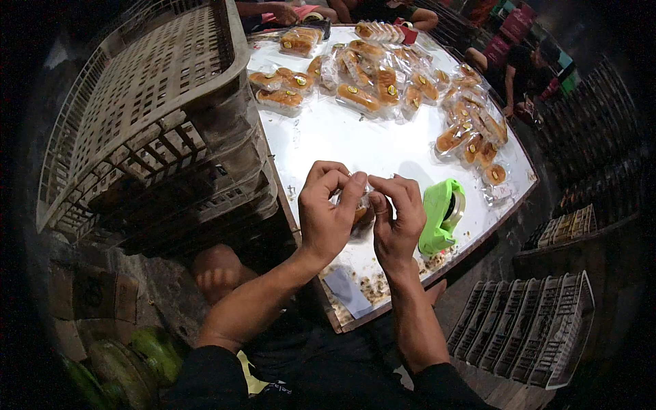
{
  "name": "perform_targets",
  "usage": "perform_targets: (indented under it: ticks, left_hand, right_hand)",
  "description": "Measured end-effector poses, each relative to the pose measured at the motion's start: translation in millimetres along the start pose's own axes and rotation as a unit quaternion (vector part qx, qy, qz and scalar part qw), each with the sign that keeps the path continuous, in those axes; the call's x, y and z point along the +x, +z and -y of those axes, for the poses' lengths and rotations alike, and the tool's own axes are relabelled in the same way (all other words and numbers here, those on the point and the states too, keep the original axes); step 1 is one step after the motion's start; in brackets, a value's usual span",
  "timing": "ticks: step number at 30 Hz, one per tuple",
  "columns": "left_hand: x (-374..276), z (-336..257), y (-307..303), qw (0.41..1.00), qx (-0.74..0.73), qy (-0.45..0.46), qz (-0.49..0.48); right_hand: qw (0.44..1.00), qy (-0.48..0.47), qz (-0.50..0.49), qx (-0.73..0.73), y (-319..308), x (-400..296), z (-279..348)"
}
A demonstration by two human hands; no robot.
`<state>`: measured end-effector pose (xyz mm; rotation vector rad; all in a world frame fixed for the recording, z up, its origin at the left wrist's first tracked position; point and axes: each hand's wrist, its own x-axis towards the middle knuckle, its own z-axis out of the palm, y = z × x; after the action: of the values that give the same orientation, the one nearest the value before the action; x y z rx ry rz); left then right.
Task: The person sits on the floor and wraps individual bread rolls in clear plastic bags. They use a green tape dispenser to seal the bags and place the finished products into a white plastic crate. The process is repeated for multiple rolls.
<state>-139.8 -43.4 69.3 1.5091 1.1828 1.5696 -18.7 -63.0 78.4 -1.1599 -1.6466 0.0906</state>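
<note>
Between my two hands is a bread roll in a clear plastic bag (361, 214), largely hidden by the fingers. My left hand (325, 212) pinches the plastic at its upper end, thumb against the bent fingers. Close beside it, my right hand (398, 220) has thumb and forefinger at the same gathered plastic, the fingertips of both hands almost touching. A bright green tape dispenser (433, 218) with a roll of tape stands just right of my right hand. Under them is a white tabletop (333, 136).
Bagged bread rolls (387, 84) with yellow stickers cover the table's far part and right side. Stacked plastic crates (215, 113) stand against the left edge. More crates (523, 328) are at lower right. A paper strip (348, 292) lies at the near corner. People (528, 77) sit around.
</note>
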Motion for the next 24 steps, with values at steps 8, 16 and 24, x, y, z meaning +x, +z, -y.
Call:
perform_targets:
  ticks: [8,16,24]
  left_hand:
    - [1.1,-0.8,-2.1,0.991,0.082,0.099,0.03]
    - [-5.7,13.9,14.4,0.952,-0.29,-0.1,0.0]
    - [-6.3,23.2,34.2,0.953,-0.278,-0.121,0.03]
  right_hand:
    - [0.987,0.102,-0.07,0.098,13.4,-4.1,-14.7]
    - [0.921,0.25,-0.238,0.181,-8.0,-26.6,-29.7]
    - [0.869,0.479,-0.097,-0.072,-130.8,-143.3,-193.5]
